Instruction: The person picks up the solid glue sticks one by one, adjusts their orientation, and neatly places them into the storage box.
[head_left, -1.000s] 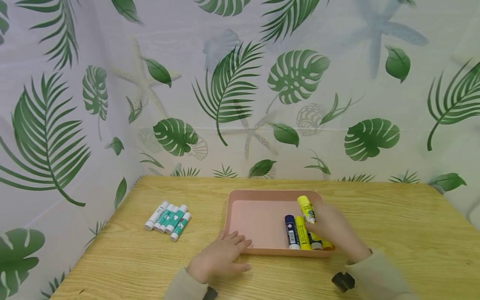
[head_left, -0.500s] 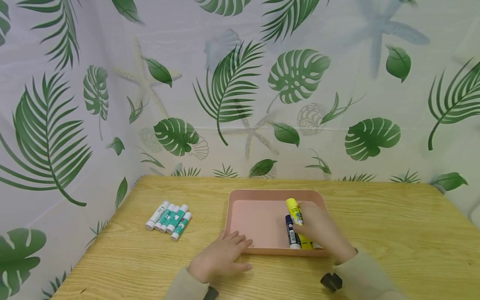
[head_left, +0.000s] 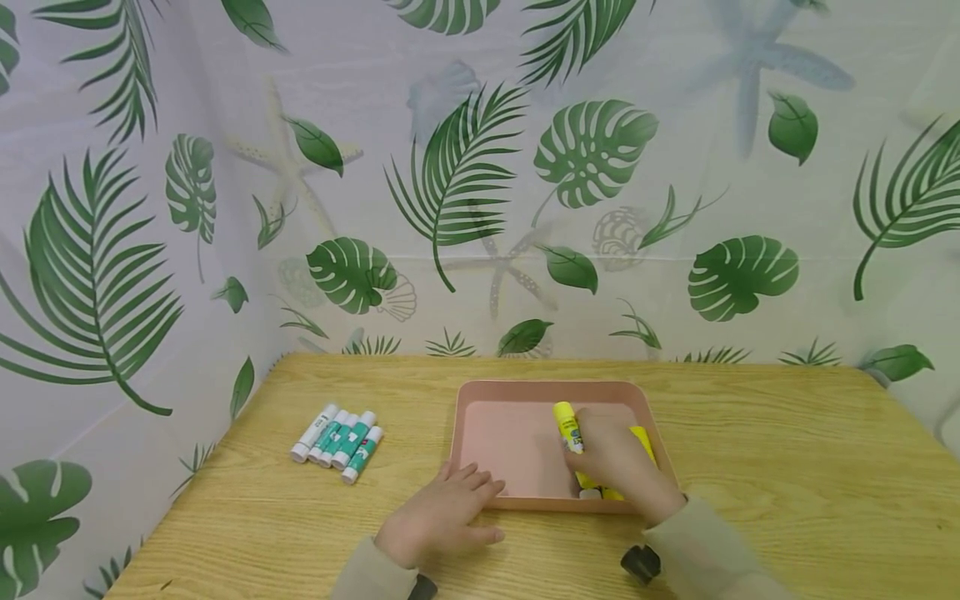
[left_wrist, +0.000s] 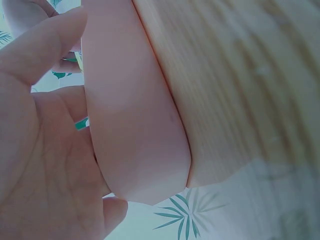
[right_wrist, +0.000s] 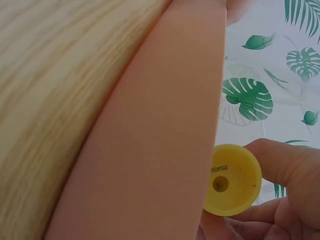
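A yellow glue stick [head_left: 567, 423] is in my right hand [head_left: 618, 454], pinched between thumb and fingers over the right half of a pink tray [head_left: 502, 433]. In the right wrist view its round yellow base [right_wrist: 245, 195] faces the camera past the tray's wall. Under and beside that hand lie other glue sticks, mostly hidden; a yellow one [head_left: 642, 440] shows to its right. My left hand [head_left: 442, 517] rests with spread, straight fingers over the tray's front left corner. In the left wrist view its palm [left_wrist: 45, 150] is against the tray's wall.
Several white-and-green glue sticks [head_left: 341, 442] lie side by side on the wooden table [head_left: 262, 533], left of the tray. A leaf-printed cloth [head_left: 480, 183] hangs behind the table and along its left side.
My right hand has moved left across the tray with the yellow glue stick, now covering the dark blue stick seen earlier. A yellow stick has come into view at right. The left hand stays put.
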